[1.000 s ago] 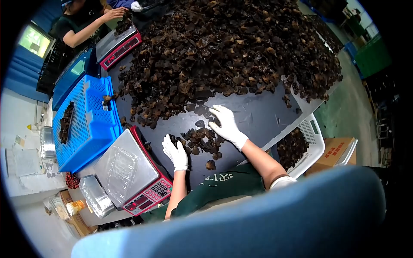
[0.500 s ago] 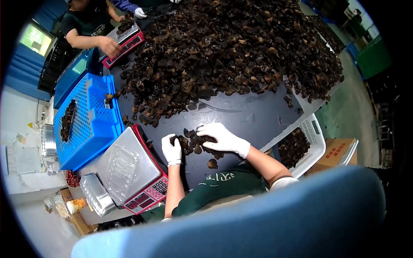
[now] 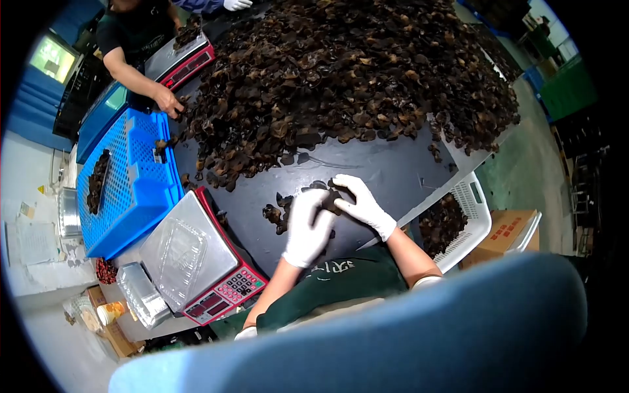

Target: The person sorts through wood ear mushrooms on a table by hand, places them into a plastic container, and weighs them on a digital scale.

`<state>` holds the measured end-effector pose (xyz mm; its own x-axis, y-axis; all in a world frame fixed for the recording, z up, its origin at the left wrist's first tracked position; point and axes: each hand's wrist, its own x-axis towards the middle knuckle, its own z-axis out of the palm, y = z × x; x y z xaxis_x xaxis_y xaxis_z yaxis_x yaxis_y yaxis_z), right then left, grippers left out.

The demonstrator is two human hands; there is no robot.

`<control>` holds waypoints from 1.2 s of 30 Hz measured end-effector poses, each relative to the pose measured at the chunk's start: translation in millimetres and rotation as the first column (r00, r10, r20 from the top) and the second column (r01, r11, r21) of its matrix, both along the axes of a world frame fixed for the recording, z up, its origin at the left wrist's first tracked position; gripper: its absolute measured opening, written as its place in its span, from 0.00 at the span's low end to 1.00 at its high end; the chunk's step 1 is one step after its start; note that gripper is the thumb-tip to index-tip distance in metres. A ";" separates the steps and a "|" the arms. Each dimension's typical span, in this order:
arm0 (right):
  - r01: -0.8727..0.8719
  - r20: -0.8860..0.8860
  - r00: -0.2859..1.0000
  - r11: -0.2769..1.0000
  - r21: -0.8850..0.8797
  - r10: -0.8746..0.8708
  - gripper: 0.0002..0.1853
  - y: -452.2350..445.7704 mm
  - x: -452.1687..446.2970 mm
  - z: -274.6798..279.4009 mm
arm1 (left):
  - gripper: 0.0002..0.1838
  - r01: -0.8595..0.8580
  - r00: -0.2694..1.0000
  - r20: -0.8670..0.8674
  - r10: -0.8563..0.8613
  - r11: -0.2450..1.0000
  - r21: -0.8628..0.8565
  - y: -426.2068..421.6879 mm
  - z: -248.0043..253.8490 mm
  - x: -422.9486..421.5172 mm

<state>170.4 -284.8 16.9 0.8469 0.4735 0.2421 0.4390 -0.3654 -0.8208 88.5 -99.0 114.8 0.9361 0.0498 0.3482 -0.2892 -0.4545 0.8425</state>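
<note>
White gloves cover both hands. My left hand is blurred over a small group of dark fungus pieces on the dark tabletop; whether its fingers grip anything is unclear. Just right of it, my right hand is curled with thumb and fingers around dark pieces between the two hands. Beyond them lies a large heap of the same dark fungus. To the left, a red-framed scale carries a clear plastic tray.
Left stands a blue crate with clear trays nearer. A white basket of fungus and a cardboard box are at right. A co-worker's bare hand touches the heap beside a second scale; another person's gloved hand is behind.
My left hand has moved right across the small group, close to my right hand. My right hand has shifted slightly right. The co-worker's arm has reached down from the far scale to the heap's edge.
</note>
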 end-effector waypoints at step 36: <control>-0.332 0.117 0.900 0.834 -0.440 0.420 0.67 44.7 -5.2 20.7 | 0.31 0.019 0.974 -0.221 0.056 0.947 0.322 69.4 -101.8 -19.5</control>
<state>165.2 -240.1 37.6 0.5360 0.8375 0.1063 0.7486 -0.4133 -0.5184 69.0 -29.7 13.0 0.9915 -0.0109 0.1299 -0.0987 -0.7140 0.6932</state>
